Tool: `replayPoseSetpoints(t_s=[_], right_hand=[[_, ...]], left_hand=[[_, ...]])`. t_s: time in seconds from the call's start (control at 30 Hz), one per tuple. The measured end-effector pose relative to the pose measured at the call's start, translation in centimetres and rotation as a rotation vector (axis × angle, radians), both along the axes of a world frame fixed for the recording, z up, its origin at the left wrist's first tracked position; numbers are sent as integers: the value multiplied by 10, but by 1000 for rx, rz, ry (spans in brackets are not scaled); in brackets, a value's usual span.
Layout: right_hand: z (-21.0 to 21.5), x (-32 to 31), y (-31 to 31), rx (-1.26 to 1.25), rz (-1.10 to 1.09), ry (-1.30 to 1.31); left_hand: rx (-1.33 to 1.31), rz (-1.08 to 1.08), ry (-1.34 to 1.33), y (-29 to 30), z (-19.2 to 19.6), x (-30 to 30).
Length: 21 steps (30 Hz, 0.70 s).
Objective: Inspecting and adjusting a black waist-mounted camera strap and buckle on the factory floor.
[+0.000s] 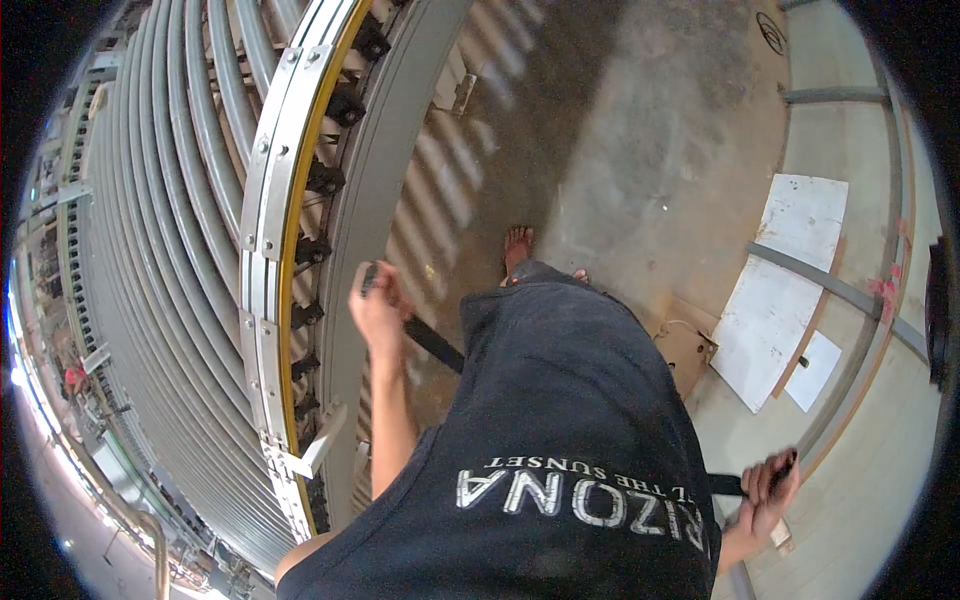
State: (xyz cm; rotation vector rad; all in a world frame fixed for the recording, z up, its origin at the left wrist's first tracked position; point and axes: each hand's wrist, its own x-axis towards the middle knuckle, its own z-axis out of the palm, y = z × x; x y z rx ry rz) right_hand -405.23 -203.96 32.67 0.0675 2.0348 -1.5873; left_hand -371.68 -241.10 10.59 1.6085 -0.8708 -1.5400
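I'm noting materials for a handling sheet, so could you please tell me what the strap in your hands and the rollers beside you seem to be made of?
The black strap, held by the left hand and the right hand, looks like flat matte webbing or rubber; too blurred to settle. The rollers look like grey metal tubes with a dull sheen, set in a bolted metal side rail.

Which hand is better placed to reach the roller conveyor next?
Left, probably. The left hand holds one end of a black strap right beside the roller conveyor. The right hand grips the strap's other end on the far side of the body, away from the conveyor.
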Motion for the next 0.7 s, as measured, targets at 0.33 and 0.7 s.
replayPoseSetpoints(t_s=[0.33,0.7], right_hand=[[-94,0,-124,-204,406,-230],[-116,13,-116,-291,494,-311]], left_hand=[[-283,-1200,30,44,98,-167],[-237,-1418,88,97,104,-195]])
